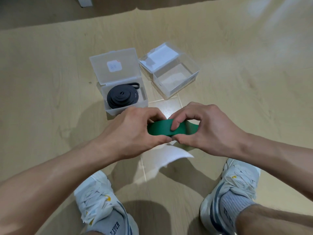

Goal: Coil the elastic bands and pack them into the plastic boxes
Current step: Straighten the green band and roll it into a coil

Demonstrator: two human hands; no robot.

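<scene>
A wide green elastic band (160,128) is held low over the floor between both hands. My left hand (133,133) grips its left part with curled fingers. My right hand (203,128) pinches its right part between thumb and fingers. A frosted plastic box (125,107) stands open at the left with a coiled black band (121,97) inside; one end of that band sticks over the box's back rim. To its right a clear plastic box (176,78) stands open, with only a white sheet under its raised lid.
A white sheet of paper (167,155) lies on the beige floor (50,82) under my hands. My two white sneakers (100,194) stand at the bottom, one under each forearm. A white furniture leg (84,1) is at the top left.
</scene>
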